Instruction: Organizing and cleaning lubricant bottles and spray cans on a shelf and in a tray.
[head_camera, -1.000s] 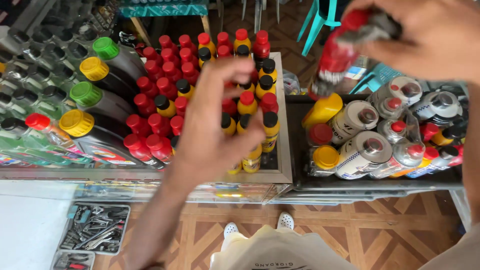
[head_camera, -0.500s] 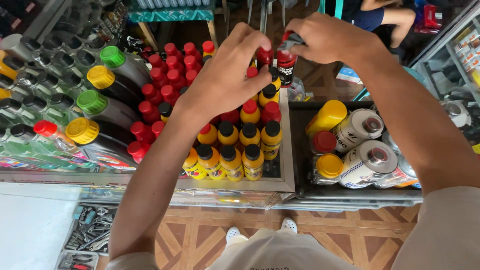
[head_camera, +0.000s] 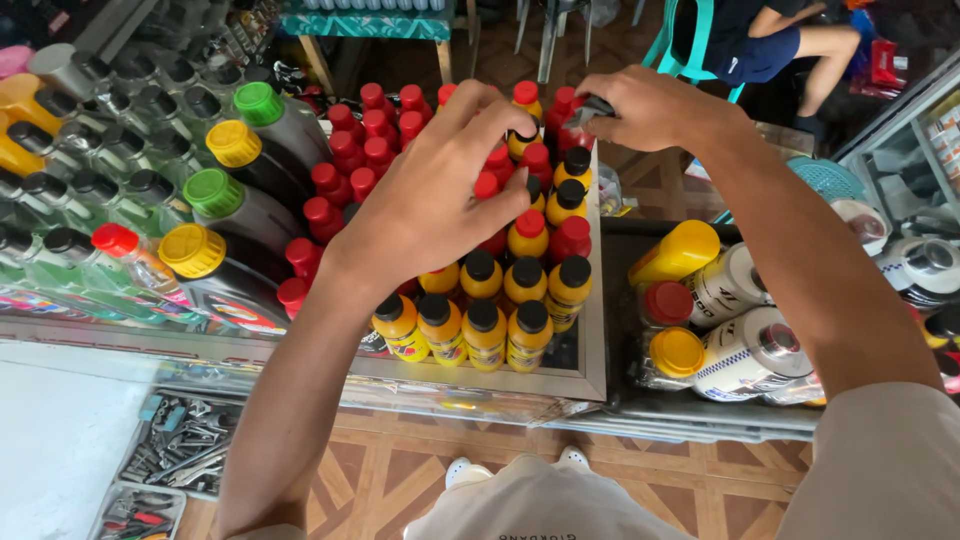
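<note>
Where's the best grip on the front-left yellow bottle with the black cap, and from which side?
Probably the black cap and neck of the front-left yellow bottle, pinched from straight above. It stands upright at the open corner of the tray, but a neighbouring bottle presses its right side, so only the top is clearly free.

Your left hand is resting on small bottles that are looking like glossy yellow plastic, with matt black caps. At 12 o'clock from them the red-capped bottles are showing smooth, shiny red plastic. Your right hand is closing on a bottle of that kind at 1 o'clock. At 9 o'clock the big dark bottles are shining under ribbed yellow and green plastic lids. At 3 o'clock the white cans are wearing glossy printed labels and metal-looking tops. The shelf frame is looking like brushed metal. At 6 o'clock the floor is glazed, wood-patterned tile.
</note>
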